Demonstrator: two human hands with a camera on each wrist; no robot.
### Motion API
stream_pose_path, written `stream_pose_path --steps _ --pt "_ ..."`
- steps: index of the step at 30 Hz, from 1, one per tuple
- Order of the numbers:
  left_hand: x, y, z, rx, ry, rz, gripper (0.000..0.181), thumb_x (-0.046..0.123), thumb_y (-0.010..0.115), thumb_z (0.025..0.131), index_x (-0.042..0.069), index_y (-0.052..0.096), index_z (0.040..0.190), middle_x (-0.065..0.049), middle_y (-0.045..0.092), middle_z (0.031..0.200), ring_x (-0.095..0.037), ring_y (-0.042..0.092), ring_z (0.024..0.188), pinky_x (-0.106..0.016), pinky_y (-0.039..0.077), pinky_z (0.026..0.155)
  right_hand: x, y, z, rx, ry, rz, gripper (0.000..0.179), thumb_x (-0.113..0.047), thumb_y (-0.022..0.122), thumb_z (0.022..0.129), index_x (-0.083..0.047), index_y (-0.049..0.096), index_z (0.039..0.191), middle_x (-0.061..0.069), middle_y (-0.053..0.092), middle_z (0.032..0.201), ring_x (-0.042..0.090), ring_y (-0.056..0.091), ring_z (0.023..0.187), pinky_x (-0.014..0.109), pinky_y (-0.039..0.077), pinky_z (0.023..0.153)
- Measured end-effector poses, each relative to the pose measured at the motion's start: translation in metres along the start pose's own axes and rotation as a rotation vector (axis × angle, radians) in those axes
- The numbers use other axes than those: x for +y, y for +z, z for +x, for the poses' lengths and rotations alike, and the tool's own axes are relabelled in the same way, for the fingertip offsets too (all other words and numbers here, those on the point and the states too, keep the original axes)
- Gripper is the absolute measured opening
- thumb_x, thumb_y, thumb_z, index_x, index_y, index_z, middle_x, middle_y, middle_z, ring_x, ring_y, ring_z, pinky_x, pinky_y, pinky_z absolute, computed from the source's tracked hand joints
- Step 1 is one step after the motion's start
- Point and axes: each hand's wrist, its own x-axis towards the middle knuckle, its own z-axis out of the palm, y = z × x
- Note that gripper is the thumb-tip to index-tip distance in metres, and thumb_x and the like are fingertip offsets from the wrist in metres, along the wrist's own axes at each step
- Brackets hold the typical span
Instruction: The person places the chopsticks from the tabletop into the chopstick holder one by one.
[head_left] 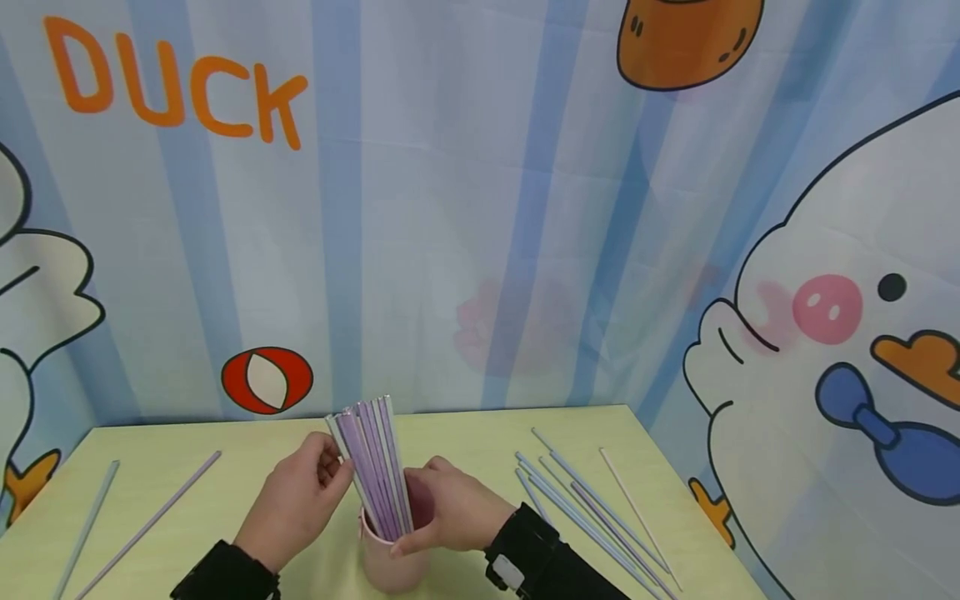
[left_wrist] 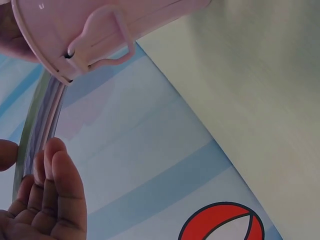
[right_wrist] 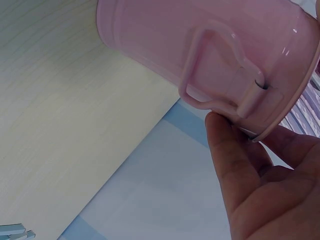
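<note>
A small pink metal bucket [head_left: 393, 568] with a wire-like side handle [right_wrist: 187, 75] stands near the table's front edge. Out of it leans a bunch of thin straw-like sticks [head_left: 375, 467], mostly purple with some pale green and whitish ones. My left hand [head_left: 300, 492] pinches the bunch from the left near its upper part; in the left wrist view the thumb meets a green stick [left_wrist: 26, 135]. On the right, my right hand [head_left: 457, 508] grips the bucket at its rim, with the thumb on the near outer wall. The bucket's inside is mostly hidden.
Several loose blue, purple and whitish sticks [head_left: 577, 508] lie on the pale yellow table [head_left: 480, 442] at the right. A green stick [head_left: 86, 529] and a purple stick [head_left: 150, 523] lie at the left. A duck-printed curtain [head_left: 450, 208] hangs behind the table.
</note>
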Motion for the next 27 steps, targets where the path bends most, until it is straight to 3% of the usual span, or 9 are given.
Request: stream_pose_path --steps 20,27 --pt "-0.0008 0.0066 -0.0014 -0.033 -0.028 -0.005 0.022 0.021 0.061 0.096 0.005 0.052 0.108 -0.004 0.054 0.079 -0.017 0.05 0.068 -0.028 0.049 0.058 -0.0021 -0.0003 -0.0014 0.013 -0.008 -0.01 0.084 -0.061 0.078 0.066 -0.028 0.054 0.14 -0.01 0.059 0.102 0.006 0.047 0.092 0.025 0.05 0.082" --pt "-0.0043 0.0028 -0.0025 -0.018 -0.01 -0.002 0.023 0.022 0.058 0.098 0.004 0.055 0.111 -0.003 0.058 0.083 -0.017 0.052 0.071 -0.03 0.053 0.062 -0.0029 -0.001 -0.001 0.01 0.0 -0.015 0.083 -0.062 0.077 0.066 -0.028 0.055 0.138 -0.011 0.058 0.101 0.006 0.048 0.092 0.025 0.051 0.082"
